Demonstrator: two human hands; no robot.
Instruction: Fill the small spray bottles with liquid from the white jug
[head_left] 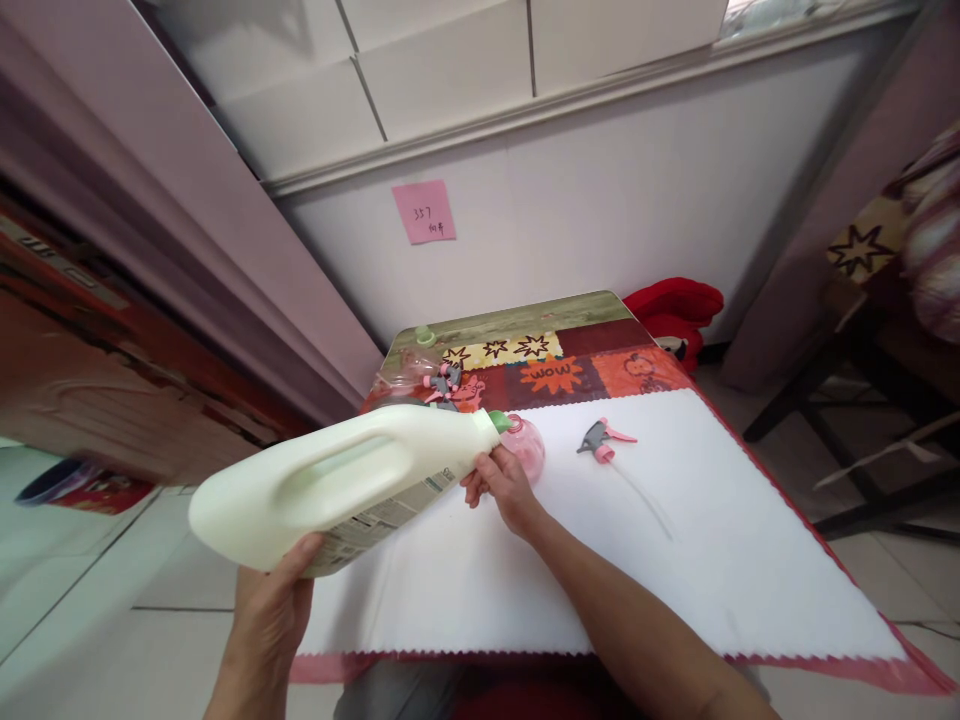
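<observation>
A large pale detergent jug (255,490) is tipped nearly level, its green spout (498,421) at the mouth of a clear pink spray bottle (529,450) on the table. My left hand (276,590) grips the jug's base from below, thumb on its side. With fingers curled, my right hand (504,484) supports the jug's neck from beneath, close beside the spray bottle. To the right lies a grey and pink trigger sprayer (600,440) with its thin tube. Whether liquid flows from the spout I cannot tell.
More spray heads (444,382) and clear plastic bottles lie at the table's back left, near a green cap (425,337). A white cloth (637,560) covers the front. A red plush toy (675,310) sits behind the table; a dark stool (862,400) stands right.
</observation>
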